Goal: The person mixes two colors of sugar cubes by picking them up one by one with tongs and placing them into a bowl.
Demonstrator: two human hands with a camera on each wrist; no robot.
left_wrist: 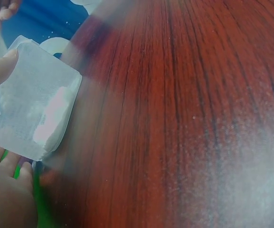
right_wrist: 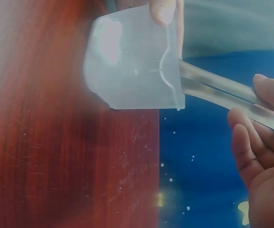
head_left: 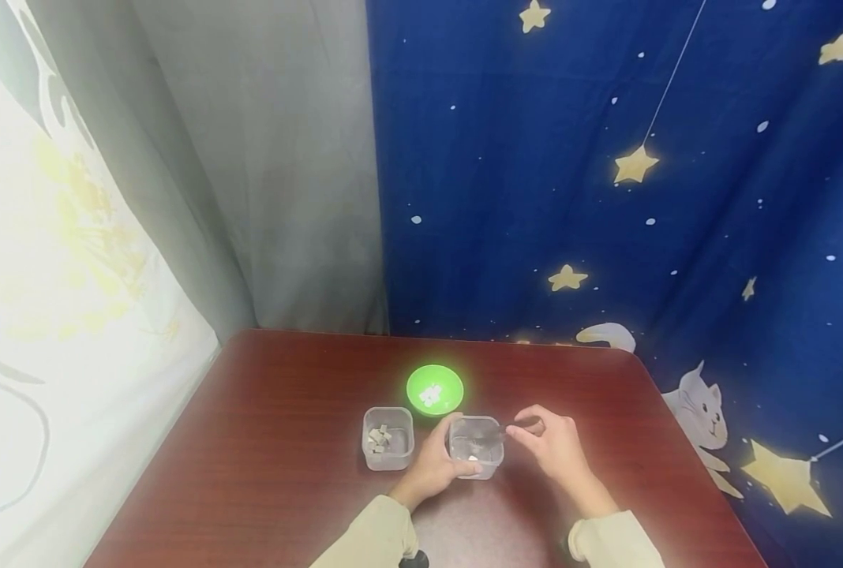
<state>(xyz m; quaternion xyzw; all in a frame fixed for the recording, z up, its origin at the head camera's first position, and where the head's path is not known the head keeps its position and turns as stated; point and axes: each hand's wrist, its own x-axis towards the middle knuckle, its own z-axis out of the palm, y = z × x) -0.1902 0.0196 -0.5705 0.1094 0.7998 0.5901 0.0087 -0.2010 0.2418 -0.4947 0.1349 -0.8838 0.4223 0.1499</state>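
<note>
Two bare hands work above a reddish-brown, wood-grained table (head_left: 308, 394), each coming from a cream sleeve, and they stand apart from one another. The left hand (head_left: 432, 463) is clamped round a clear, square-sided plastic container (head_left: 491, 467), its thumb along the near side and its fingers by the left side; a few small pale pieces (head_left: 473, 457) lie inside. Whether this container's base touches the table I cannot tell. The right hand (head_left: 555, 446), to the right of it, pinches a pair of slim, silvery metal tongs (right_wrist: 222, 100) between thumb and fingers, and the two arms of the tongs slant in through the container's opening (their tips are hidden or too blurred to read).

Left of the left hand, a second clear, square plastic container (head_left: 388, 464) stands on the table, with small greyish-beige blocks (head_left: 379, 439) gathered towards its left side. On the far side, just beyond the two containers and roughly between them, sits a round, bright green bowl (head_left: 453, 383) with a cluster of small white pieces (head_left: 430, 394) in it.

Beyond the table's far edge hang a plain grey curtain (head_left: 272, 158) and, to its right, a deep blue curtain printed with yellow stars (head_left: 500, 158).
</note>
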